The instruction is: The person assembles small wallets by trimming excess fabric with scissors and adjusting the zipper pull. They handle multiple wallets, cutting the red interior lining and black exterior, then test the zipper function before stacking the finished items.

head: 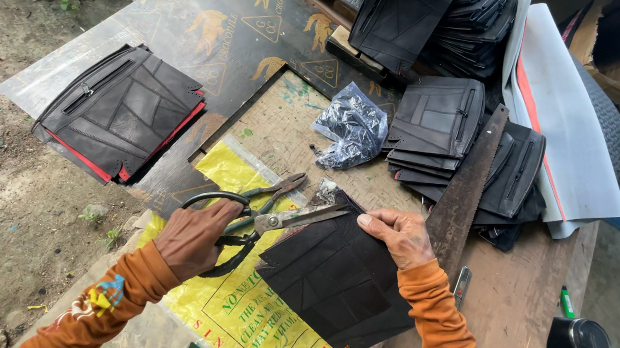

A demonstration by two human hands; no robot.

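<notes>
Black scissors (256,211) in left grip (192,238), blades open

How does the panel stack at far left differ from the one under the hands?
The left stack lies untouched with red edges showing; the held stack is all black, pinned by the right hand while the left hand works scissors at its corner. Both are stitched black panels.
</notes>
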